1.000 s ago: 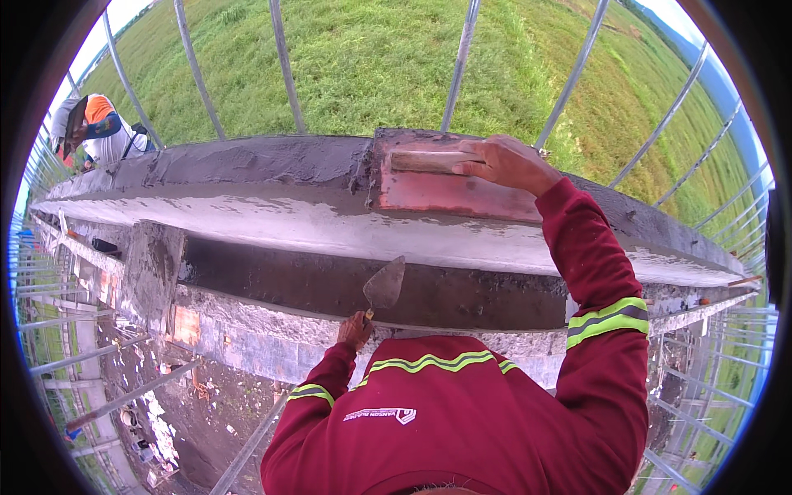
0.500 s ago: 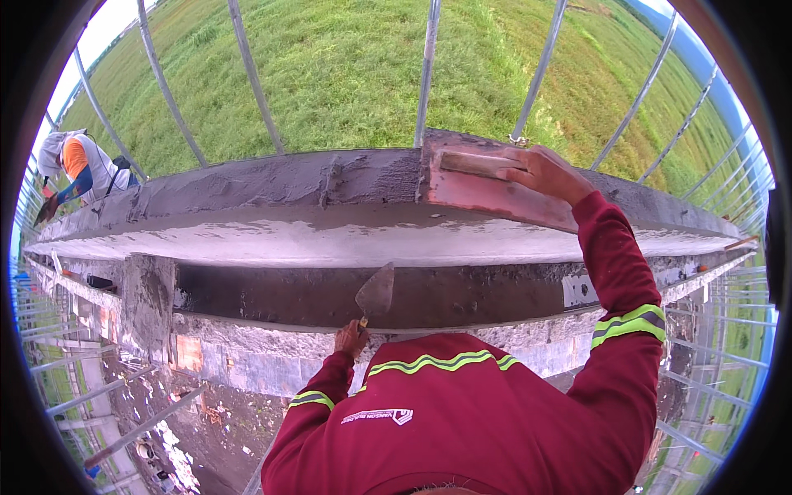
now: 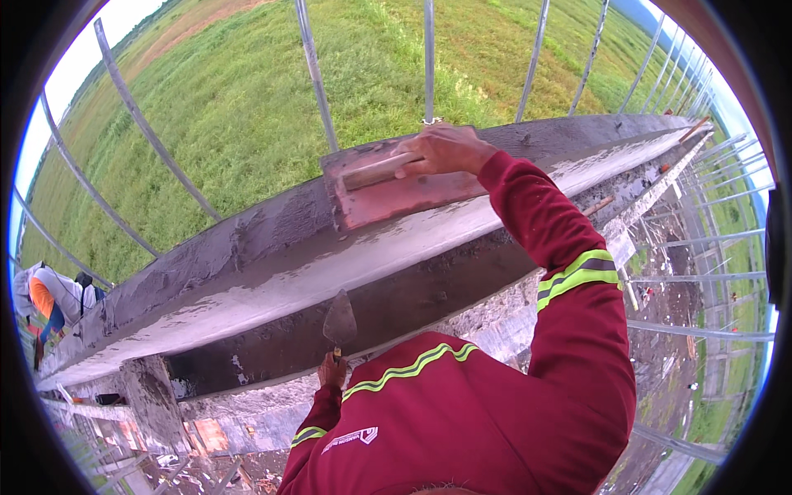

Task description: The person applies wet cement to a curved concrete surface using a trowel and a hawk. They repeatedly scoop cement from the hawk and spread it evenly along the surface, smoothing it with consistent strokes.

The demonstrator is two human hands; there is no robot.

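Observation:
My right hand (image 3: 448,150) grips the wooden handle of a flat plastering float (image 3: 396,203). The float's reddish, mortar-smeared board lies along the top of a long concrete ledge (image 3: 276,216) coated in grey mortar, slightly overhanging its near edge. Lower down, close to my body, my left hand (image 3: 332,374) is closed round the handle of a pointed trowel (image 3: 339,320). Its blade points away from me, over the dark trough (image 3: 412,290) below the ledge. Mortar under the float is hidden.
Upright metal bars (image 3: 314,74) stand along the ledge's far side, with grass beyond. A co-worker (image 3: 64,295) bends over the ledge at far left. A concrete block (image 3: 151,402) crosses the trough's left end. Metal poles (image 3: 701,332) and lower ground lie at right.
The view has swung, so the ledge now slants up to the right and the co-worker sits nearer the left rim. The float remains at about the same stretch of ledge. Both hands keep their tools.

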